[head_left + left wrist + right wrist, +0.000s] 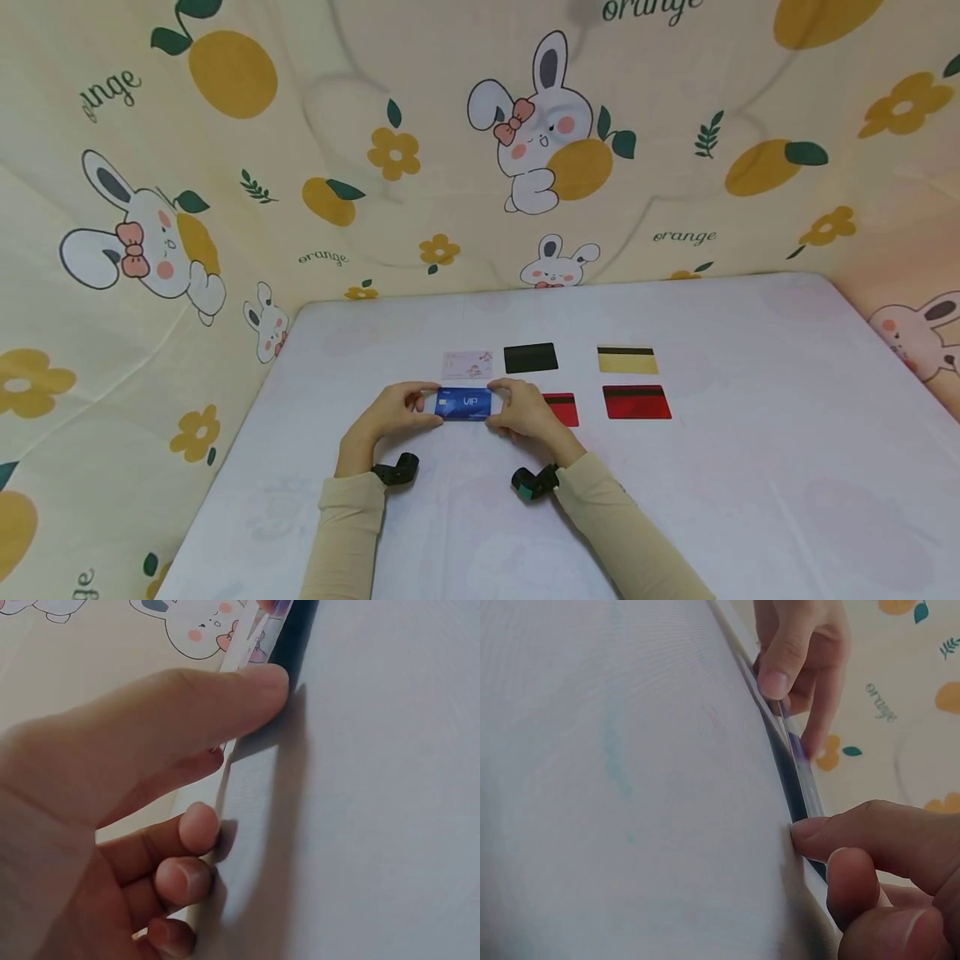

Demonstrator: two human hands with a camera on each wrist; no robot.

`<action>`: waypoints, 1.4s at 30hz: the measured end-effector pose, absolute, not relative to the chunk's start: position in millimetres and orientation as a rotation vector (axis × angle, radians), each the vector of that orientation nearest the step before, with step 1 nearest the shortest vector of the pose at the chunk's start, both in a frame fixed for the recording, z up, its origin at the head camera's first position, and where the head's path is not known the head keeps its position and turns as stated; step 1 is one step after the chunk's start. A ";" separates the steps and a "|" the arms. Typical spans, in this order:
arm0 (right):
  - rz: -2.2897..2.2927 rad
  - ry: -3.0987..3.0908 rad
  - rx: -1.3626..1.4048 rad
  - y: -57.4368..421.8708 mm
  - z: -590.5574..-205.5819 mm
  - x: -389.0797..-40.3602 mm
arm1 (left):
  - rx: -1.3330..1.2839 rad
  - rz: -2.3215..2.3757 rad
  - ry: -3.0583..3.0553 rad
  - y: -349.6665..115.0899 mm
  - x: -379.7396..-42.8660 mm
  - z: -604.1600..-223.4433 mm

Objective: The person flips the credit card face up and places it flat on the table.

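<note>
A blue card (463, 403) printed "VIP" lies level between both hands in the head view, its long sides facing front and back. My left hand (393, 414) grips its left end, thumb at the near corner and index finger at the far one. At the other end, my right hand (528, 414) grips the right corners the same way. Seen from the right wrist, the card appears edge-on, close over the white cloth. Just behind it lies a pale pink card (467, 364). A red card (562, 410) is partly hidden behind the right hand.
A black card (531, 358) lies behind the right hand. Farther right are a gold card with a dark stripe (627, 360) and another red card (637, 402). The white-covered table (750, 467) meets a printed curtain (435, 75) at the back.
</note>
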State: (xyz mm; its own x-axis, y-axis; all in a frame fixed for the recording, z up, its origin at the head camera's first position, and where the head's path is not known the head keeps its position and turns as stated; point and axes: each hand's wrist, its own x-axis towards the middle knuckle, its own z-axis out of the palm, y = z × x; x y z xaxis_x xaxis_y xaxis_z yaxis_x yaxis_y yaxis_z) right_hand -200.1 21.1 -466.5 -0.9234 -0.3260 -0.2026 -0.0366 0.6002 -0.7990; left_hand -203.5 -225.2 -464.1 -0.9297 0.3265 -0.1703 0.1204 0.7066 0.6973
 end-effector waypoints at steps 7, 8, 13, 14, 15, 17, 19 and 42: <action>-1.233 2.508 -0.285 21.8 -464.8 -199.4 | 0.346 1.047 2.637 -224.0 -203.7 -464.3; -1.235 2.506 -0.283 21.8 -465.3 -199.5 | 0.344 1.048 2.637 -223.8 -203.6 -463.8; -1.239 2.506 -0.282 22.1 -465.0 -199.4 | 0.326 1.049 2.638 -222.8 -203.8 -463.3; -1.240 2.505 -0.282 22.2 -464.5 -199.2 | 0.320 1.049 2.641 -222.6 -203.8 -463.5; -1.241 2.504 -0.283 22.3 -463.9 -199.1 | 0.316 1.051 2.642 -222.4 -204.0 -463.9; -1.244 2.501 -0.288 22.4 -463.5 -199.0 | 0.312 1.058 2.645 -222.2 -204.2 -464.7; -1.245 2.505 -0.291 22.3 -463.4 -198.9 | 0.309 1.063 2.647 -221.8 -204.3 -464.7; -1.252 2.518 -0.263 17.5 -464.0 -199.6 | 0.348 1.052 2.673 -222.1 -203.0 -458.4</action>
State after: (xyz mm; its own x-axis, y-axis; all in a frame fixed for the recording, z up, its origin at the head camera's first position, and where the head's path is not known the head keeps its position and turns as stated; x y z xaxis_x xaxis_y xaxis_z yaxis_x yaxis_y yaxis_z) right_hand -199.6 17.5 -464.0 -0.9332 -0.3002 -0.1976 -0.0236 0.5999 -0.7998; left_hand -203.0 -222.1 -458.4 -0.9408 0.3082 -0.1410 0.1294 0.7111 0.6910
